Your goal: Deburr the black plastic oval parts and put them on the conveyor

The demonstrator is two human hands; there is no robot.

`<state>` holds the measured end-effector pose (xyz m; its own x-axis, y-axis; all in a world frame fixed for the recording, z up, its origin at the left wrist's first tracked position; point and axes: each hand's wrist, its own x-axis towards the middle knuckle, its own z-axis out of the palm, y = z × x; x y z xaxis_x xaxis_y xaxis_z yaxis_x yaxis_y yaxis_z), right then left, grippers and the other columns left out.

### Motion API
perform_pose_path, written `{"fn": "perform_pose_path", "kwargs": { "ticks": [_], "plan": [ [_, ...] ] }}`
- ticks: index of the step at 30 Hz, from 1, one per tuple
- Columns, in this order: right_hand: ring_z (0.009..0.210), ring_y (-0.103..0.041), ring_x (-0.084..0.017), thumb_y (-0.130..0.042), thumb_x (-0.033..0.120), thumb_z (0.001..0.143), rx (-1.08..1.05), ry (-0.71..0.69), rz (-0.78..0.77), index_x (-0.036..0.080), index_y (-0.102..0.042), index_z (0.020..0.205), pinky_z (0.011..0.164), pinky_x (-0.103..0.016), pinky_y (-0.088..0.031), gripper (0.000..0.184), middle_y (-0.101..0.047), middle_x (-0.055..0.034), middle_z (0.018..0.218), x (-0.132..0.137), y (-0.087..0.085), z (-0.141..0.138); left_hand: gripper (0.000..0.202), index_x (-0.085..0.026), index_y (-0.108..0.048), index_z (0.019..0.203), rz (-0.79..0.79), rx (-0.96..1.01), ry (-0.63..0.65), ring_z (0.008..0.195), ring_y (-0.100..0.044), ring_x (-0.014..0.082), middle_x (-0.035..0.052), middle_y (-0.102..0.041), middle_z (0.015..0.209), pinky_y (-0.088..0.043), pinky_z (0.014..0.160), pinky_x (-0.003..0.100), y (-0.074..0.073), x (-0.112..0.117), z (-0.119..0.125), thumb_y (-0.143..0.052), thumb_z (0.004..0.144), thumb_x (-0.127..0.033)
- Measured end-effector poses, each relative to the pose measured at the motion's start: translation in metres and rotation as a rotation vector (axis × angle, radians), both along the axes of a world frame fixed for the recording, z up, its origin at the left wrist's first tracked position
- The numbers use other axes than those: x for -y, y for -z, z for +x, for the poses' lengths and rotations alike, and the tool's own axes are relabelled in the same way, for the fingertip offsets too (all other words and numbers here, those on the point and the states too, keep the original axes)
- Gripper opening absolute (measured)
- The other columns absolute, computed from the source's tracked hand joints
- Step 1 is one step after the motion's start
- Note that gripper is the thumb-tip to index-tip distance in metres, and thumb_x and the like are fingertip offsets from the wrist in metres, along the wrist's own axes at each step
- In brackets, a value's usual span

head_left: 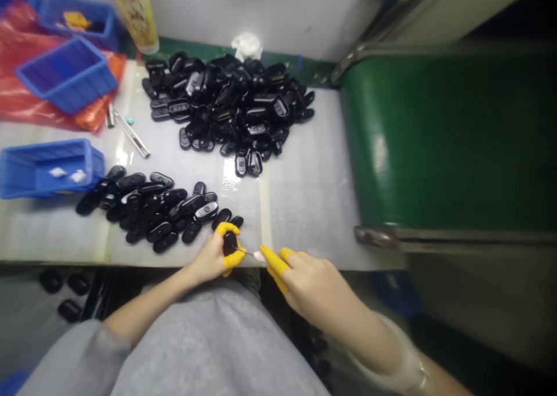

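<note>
My left hand (217, 255), with yellow finger cots, is closed around a small black oval plastic part (230, 243) at the near edge of the white table (304, 198). My right hand (304, 283), also in yellow cots, pinches a thin pointed tool (250, 254) whose tip touches that part. Just left of my hands lies a smaller pile of the same black parts (156, 207). A big heap of black parts (230, 103) sits at the back of the table.
A blue bin (43, 166) stands at the left edge, another blue bin (67, 74) on red plastic behind it. A metal tool (130, 132) lies between the piles. A green conveyor (448, 140) runs along the right. Black parts lie on the floor (65, 294).
</note>
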<state>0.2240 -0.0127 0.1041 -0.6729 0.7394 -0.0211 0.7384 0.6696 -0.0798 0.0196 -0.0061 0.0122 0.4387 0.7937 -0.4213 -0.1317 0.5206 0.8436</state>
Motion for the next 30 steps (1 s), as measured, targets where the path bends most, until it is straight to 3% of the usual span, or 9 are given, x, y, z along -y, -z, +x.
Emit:
{"fn": "perform_pose_path", "kwargs": {
  "ticks": [7, 13, 18, 21, 24, 26, 30],
  "plan": [
    [0.050, -0.051, -0.016, -0.049, 0.013, 0.090, -0.001, 0.017, -0.139, 0.013, -0.067, 0.110, 0.047, -0.031, -0.030, 0.027, -0.059, -0.0011, 0.067, -0.004, -0.001, 0.001, 0.034, -0.021, -0.045, 0.104, 0.102, -0.128, 0.034, 0.040, -0.044, 0.0043, -0.0040, -0.056, 0.076, -0.035, 0.040, 0.019, 0.001, 0.001, -0.001, -0.064, 0.083, -0.039],
    [0.052, -0.053, -0.014, -0.049, 0.011, 0.090, -0.029, 0.027, -0.302, 0.012, -0.067, 0.105, 0.049, -0.028, -0.034, 0.023, -0.060, -0.0024, 0.070, -0.006, 0.004, -0.001, 0.027, -0.020, -0.047, 0.098, 0.228, -0.250, 0.036, 0.062, -0.054, 0.0109, -0.0027, -0.056, 0.074, -0.045, 0.059, 0.023, 0.003, -0.002, -0.004, -0.064, 0.081, -0.030],
    [0.050, -0.053, -0.013, -0.049, 0.012, 0.089, -0.034, 0.128, -0.417, 0.009, -0.068, 0.098, 0.050, -0.026, -0.038, 0.021, -0.060, -0.0039, 0.069, 0.008, 0.017, -0.004, 0.028, -0.021, -0.043, 0.103, 0.157, -0.236, 0.052, 0.048, -0.047, 0.0077, -0.0046, -0.055, 0.072, -0.040, 0.047, 0.021, 0.003, -0.001, -0.003, -0.059, 0.083, -0.032],
    [0.049, -0.051, -0.014, -0.046, 0.010, 0.089, -0.078, 0.097, -0.305, 0.008, -0.068, 0.095, 0.048, -0.027, -0.038, 0.023, -0.058, -0.0042, 0.066, 0.012, 0.021, -0.003, 0.028, -0.021, -0.043, 0.102, 0.186, -0.259, 0.070, 0.049, -0.048, 0.0078, -0.0044, -0.055, 0.073, -0.039, 0.047, 0.021, 0.002, -0.003, -0.003, -0.060, 0.081, -0.029],
    [0.052, -0.052, -0.018, -0.041, 0.005, 0.088, -0.078, -0.006, -0.077, 0.005, -0.066, 0.110, 0.047, -0.030, -0.036, 0.033, -0.058, -0.0055, 0.066, 0.009, 0.021, -0.001, 0.027, -0.021, -0.044, 0.101, 0.242, -0.281, 0.080, 0.055, -0.052, 0.0094, -0.0039, -0.056, 0.074, -0.042, 0.053, 0.022, 0.001, -0.005, -0.004, -0.059, 0.079, -0.025],
    [0.053, -0.053, -0.020, -0.039, 0.003, 0.089, -0.075, -0.038, -0.031, 0.004, -0.063, 0.117, 0.046, -0.030, -0.036, 0.037, -0.059, -0.0064, 0.068, 0.006, 0.020, -0.001, 0.027, -0.021, -0.043, 0.102, 0.260, -0.288, 0.079, 0.058, -0.053, 0.0100, -0.0037, -0.056, 0.075, -0.043, 0.055, 0.023, 0.001, -0.005, -0.004, -0.058, 0.080, -0.025],
    [0.053, -0.056, -0.015, -0.043, 0.011, 0.094, -0.246, 0.118, -0.364, 0.005, -0.065, 0.109, 0.050, -0.027, -0.043, 0.027, -0.061, -0.0054, 0.068, 0.007, 0.020, -0.005, 0.027, -0.020, -0.043, 0.103, 0.286, -0.310, 0.055, 0.058, -0.051, 0.0095, -0.0036, -0.055, 0.076, -0.042, 0.055, 0.023, 0.004, -0.004, -0.004, -0.058, 0.082, -0.026]
  ]
}}
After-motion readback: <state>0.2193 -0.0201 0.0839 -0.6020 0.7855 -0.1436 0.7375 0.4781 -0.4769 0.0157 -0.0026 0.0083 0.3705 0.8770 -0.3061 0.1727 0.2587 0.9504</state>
